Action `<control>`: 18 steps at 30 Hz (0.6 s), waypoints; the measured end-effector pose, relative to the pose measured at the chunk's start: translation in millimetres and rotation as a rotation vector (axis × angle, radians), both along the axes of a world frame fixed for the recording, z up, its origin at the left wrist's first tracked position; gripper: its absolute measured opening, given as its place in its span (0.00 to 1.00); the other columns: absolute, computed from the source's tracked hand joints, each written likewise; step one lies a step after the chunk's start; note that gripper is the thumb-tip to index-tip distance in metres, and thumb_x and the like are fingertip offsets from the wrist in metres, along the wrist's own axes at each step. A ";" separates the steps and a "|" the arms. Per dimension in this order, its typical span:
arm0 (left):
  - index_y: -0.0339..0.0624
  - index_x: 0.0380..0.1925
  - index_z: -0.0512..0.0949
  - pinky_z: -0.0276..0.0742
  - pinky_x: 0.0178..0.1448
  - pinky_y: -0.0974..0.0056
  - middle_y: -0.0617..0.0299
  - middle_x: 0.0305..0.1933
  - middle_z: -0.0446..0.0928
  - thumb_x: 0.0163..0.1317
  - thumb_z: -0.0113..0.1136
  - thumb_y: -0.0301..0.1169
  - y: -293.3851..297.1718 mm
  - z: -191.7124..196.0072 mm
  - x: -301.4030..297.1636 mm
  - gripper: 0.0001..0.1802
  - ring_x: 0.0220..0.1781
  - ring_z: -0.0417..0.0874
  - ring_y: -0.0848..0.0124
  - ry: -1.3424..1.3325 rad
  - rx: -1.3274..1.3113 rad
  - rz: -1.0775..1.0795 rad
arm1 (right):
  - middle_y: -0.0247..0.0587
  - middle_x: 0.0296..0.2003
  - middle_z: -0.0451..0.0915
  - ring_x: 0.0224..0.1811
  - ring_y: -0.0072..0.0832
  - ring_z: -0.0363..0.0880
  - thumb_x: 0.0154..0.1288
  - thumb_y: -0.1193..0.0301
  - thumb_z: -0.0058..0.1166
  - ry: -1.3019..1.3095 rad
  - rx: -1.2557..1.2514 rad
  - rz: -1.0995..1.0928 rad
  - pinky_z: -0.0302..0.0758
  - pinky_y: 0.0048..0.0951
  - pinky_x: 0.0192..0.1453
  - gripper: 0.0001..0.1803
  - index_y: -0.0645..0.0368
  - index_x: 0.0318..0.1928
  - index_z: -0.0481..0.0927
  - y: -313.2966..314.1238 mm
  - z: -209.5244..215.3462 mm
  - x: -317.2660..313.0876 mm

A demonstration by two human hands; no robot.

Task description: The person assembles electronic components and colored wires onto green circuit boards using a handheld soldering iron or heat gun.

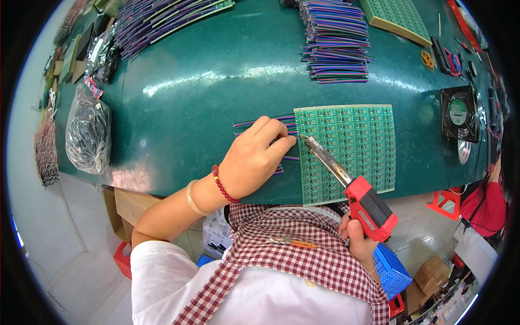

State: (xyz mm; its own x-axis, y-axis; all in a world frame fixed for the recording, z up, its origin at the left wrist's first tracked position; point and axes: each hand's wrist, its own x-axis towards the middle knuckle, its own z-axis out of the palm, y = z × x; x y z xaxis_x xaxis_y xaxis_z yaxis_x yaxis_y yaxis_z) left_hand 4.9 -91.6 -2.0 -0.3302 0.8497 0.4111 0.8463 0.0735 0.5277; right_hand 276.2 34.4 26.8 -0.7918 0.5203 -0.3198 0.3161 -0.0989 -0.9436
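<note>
A green circuit board panel (352, 157), with rows of small components, lies at the table's front edge. My left hand (259, 157) is closed in a pinch at its left edge, on thin coloured wires (246, 125) that stick out to the left of the panel. The exact wire between the fingertips is hidden. My right hand (358, 241) is wrapped round the handle of a red and black soldering gun (371, 208). Its metal barrel points up and left, and the tip is at the panel's left edge, close beside my left fingertips.
Bundles of coloured wires (336, 43) lie at the back of the green table (206, 108). A stack of green panels (398, 19) is at the back right. A black fan (459, 114) stands on the right, a plastic bag of dark wires (88, 132) on the left.
</note>
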 end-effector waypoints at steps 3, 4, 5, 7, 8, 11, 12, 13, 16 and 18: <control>0.38 0.35 0.80 0.75 0.33 0.63 0.59 0.34 0.74 0.43 0.66 0.17 0.0 0.1 0.0 0.15 0.33 0.76 0.64 -0.001 0.002 -0.009 | 0.34 0.30 0.78 0.30 0.21 0.73 0.67 0.73 0.55 0.046 -0.038 -0.045 0.72 0.26 0.35 0.08 0.65 0.42 0.78 -2.1 6.8 -2.4; 0.38 0.35 0.80 0.75 0.33 0.63 0.59 0.34 0.74 0.43 0.66 0.17 -0.2 -0.6 -0.1 0.15 0.33 0.76 0.64 -0.003 0.001 -0.007 | 0.34 0.30 0.77 0.30 0.20 0.73 0.67 0.73 0.55 0.046 -0.067 -0.051 0.71 0.26 0.34 0.08 0.65 0.42 0.78 -2.2 6.6 -0.9; 0.38 0.34 0.80 0.75 0.33 0.63 0.59 0.34 0.74 0.43 0.66 0.17 -0.3 -1.3 -0.1 0.15 0.33 0.76 0.64 -0.005 0.002 -0.002 | 0.34 0.30 0.77 0.30 0.20 0.73 0.67 0.73 0.55 0.046 -0.097 -0.057 0.71 0.26 0.34 0.08 0.65 0.42 0.78 -2.0 6.4 -0.1; 0.38 0.34 0.80 0.75 0.33 0.63 0.59 0.34 0.74 0.43 0.66 0.17 -0.3 -1.9 -0.1 0.15 0.33 0.76 0.64 -0.007 0.004 0.002 | 0.33 0.29 0.77 0.29 0.19 0.73 0.67 0.72 0.55 0.020 -0.090 -0.059 0.71 0.25 0.34 0.08 0.65 0.42 0.78 -2.8 6.9 -2.9; 0.38 0.34 0.80 0.74 0.33 0.63 0.59 0.34 0.74 0.43 0.66 0.17 -0.2 -1.9 -0.2 0.14 0.33 0.76 0.64 -0.013 0.004 0.002 | 0.33 0.28 0.77 0.29 0.19 0.72 0.67 0.72 0.55 -0.005 -0.082 -0.063 0.70 0.25 0.33 0.08 0.65 0.41 0.78 -3.4 7.4 -3.5; 0.39 0.33 0.80 0.74 0.34 0.63 0.60 0.34 0.74 0.44 0.66 0.17 0.4 -0.5 -0.8 0.14 0.33 0.76 0.63 -0.026 0.007 0.004 | 0.33 0.28 0.76 0.28 0.19 0.72 0.67 0.72 0.55 0.010 -0.034 0.010 0.70 0.25 0.32 0.08 0.65 0.41 0.77 -0.4 3.5 0.6; 0.39 0.33 0.80 0.74 0.34 0.63 0.60 0.33 0.74 0.44 0.66 0.17 0.4 -0.1 -1.0 0.14 0.33 0.76 0.63 -0.034 0.008 0.005 | 0.33 0.28 0.76 0.28 0.19 0.72 0.67 0.72 0.55 0.010 -0.034 0.010 0.70 0.25 0.32 0.08 0.65 0.41 0.77 -1.6 3.9 -0.1; 0.39 0.33 0.80 0.74 0.34 0.63 0.60 0.33 0.74 0.44 0.66 0.17 0.7 -0.1 -1.2 0.14 0.33 0.76 0.63 -0.034 0.009 0.005 | 0.32 0.27 0.76 0.27 0.19 0.72 0.67 0.71 0.55 0.019 -0.025 -0.018 0.70 0.25 0.32 0.08 0.65 0.41 0.77 -3.2 4.4 -1.4; 0.40 0.33 0.80 0.75 0.34 0.62 0.60 0.33 0.75 0.44 0.66 0.17 1.1 0.0 -1.4 0.13 0.33 0.77 0.63 -0.062 0.010 0.010 | 0.37 0.25 0.76 0.23 0.20 0.71 0.70 0.68 0.52 0.054 0.027 -0.011 0.70 0.24 0.28 0.13 0.68 0.44 0.75 -1.7 2.0 -1.8; 0.40 0.32 0.80 0.75 0.35 0.62 0.60 0.34 0.75 0.45 0.66 0.18 1.2 0.6 -1.3 0.12 0.34 0.77 0.63 -0.079 0.006 0.021 | 0.42 0.23 0.76 0.19 0.21 0.70 0.72 0.65 0.49 0.079 0.069 0.024 0.70 0.24 0.25 0.18 0.71 0.48 0.72 -1.7 3.7 -2.6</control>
State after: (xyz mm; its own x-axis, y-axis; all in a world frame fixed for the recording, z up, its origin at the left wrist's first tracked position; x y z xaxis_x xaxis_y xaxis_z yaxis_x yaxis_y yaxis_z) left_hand 3.6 -90.4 -1.4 -0.3793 0.8401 0.3879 0.8001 0.0872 0.5935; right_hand 273.6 32.6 30.5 -0.8258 0.5193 -0.2198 0.2420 -0.0257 -0.9699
